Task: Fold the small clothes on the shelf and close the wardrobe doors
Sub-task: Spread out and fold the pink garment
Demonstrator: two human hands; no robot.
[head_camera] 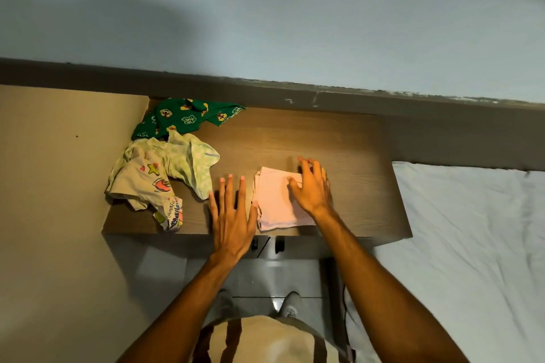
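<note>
A folded pale pink garment (272, 203) lies on the brown wooden shelf (354, 156) near its front edge. My right hand (312, 183) rests on the pink garment's far right part, fingers spread and slightly curled. My left hand (231, 215) lies flat on the shelf just left of the garment, fingers apart, thumb touching its left edge. To the left sits an unfolded cream shirt with colourful prints (144, 186), a light green checked piece (191, 162) over it, and a crumpled green printed garment (182, 118) behind them.
A beige panel (59, 171) stands left of the shelf. A bed with a white sheet (472, 244) lies to the right. A light blue wall (265, 23) rises behind a dark ledge (354, 100). Grey floor and my feet (290, 303) show below.
</note>
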